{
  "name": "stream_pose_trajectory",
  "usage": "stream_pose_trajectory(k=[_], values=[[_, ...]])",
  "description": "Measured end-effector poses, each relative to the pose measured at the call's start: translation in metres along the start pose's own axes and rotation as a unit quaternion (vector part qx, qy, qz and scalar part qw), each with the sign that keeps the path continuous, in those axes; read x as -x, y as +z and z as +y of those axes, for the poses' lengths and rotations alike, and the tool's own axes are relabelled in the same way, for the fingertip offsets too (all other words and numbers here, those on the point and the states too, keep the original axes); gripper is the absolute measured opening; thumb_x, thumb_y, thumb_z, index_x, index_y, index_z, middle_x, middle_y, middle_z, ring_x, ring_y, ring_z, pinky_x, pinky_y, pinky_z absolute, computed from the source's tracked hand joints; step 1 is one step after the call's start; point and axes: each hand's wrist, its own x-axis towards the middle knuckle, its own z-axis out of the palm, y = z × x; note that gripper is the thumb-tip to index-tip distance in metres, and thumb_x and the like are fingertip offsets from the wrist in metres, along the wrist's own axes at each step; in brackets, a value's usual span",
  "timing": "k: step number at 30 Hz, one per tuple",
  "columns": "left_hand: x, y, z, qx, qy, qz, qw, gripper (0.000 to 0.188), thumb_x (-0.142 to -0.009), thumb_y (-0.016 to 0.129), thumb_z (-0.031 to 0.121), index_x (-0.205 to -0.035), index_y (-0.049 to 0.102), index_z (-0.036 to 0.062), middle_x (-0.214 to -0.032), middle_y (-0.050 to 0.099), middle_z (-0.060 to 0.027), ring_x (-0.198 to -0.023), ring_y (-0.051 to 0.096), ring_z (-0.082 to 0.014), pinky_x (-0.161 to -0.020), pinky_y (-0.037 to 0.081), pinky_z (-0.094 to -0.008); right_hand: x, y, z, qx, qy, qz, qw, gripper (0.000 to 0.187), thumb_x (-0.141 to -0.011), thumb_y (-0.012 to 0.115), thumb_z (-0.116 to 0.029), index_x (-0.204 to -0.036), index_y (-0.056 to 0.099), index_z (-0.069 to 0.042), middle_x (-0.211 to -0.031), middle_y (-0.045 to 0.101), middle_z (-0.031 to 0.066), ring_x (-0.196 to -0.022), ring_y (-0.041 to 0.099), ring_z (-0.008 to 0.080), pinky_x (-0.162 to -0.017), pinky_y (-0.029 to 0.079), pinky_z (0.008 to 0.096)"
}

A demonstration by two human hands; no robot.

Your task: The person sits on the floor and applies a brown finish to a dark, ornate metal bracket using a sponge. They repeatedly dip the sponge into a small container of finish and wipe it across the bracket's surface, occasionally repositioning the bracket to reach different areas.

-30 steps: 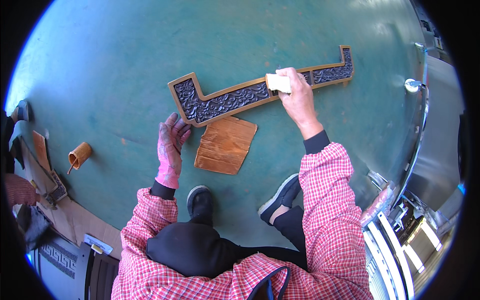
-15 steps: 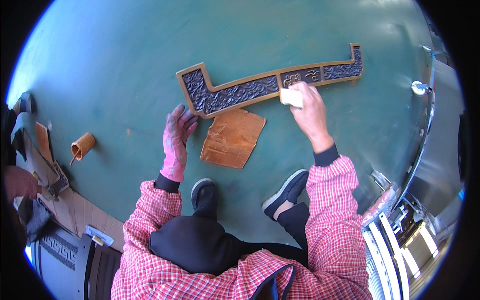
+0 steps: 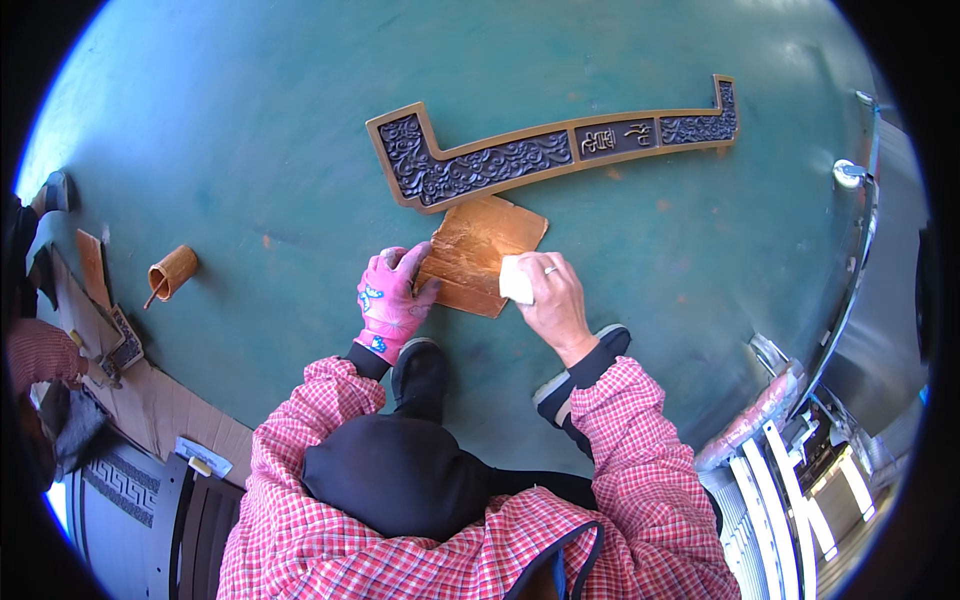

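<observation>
My right hand (image 3: 555,305) is bare, with a ring on one finger, and its fingers close round a small white sponge-like block (image 3: 517,280). That block meets the right edge of a flat copper-brown stained sheet (image 3: 475,245) on the floor. On the sheet's left edge my left hand (image 3: 392,300), in a pink glove, grips with thumb and fingertips. Just beyond lies a long curved decorative panel (image 3: 500,165) with a gold-coloured border, dark raised scrollwork and raised characters in its middle section. Its near left corner overlaps the sheet's far edge.
A brown cup-shaped container (image 3: 173,272) with a stick stands to the left on the green floor (image 3: 270,170). Another person's sleeve (image 3: 45,350) shows at the far left, near cardboard (image 3: 170,420). White metal strips (image 3: 775,500) and a wheeled metal frame (image 3: 848,173) line the right.
My right hand has come down from the panel's middle to the sheet, carrying the white block. My left hand has left the panel's corner for the sheet's left edge.
</observation>
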Motion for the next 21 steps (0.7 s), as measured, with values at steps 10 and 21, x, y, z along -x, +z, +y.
stream_pose_trajectory(k=[10,21], values=[[-0.002,0.002,0.007,-0.023,0.006,0.002,1.000,0.055,-0.068,0.075,0.016,-0.122,0.063,0.0152,-0.102,0.061,-0.0116,-0.097,0.058,-0.0317,-0.083,0.050,-0.0413,0.005,-0.018,0.022,0.012,-0.011,0.031,0.999,0.038,-0.063,0.069,0.001,-0.097,0.054,-0.006,-0.101,0.062,0.0084,-0.097,0.058,0.0284,-0.084,0.049,0.0396],[-0.007,0.026,-0.026,0.410,-0.160,0.082,0.894,0.051,-0.082,0.078,0.016,-0.125,0.055,-0.0002,-0.104,0.060,-0.0032,-0.093,0.055,-0.0128,-0.083,0.048,-0.0287,-0.066,-0.134,0.152,-0.063,0.165,0.241,0.954,0.043,-0.067,0.071,0.006,-0.105,0.057,-0.008,-0.103,0.065,0.0126,-0.096,0.065,0.0292,-0.082,0.053,0.0371]])
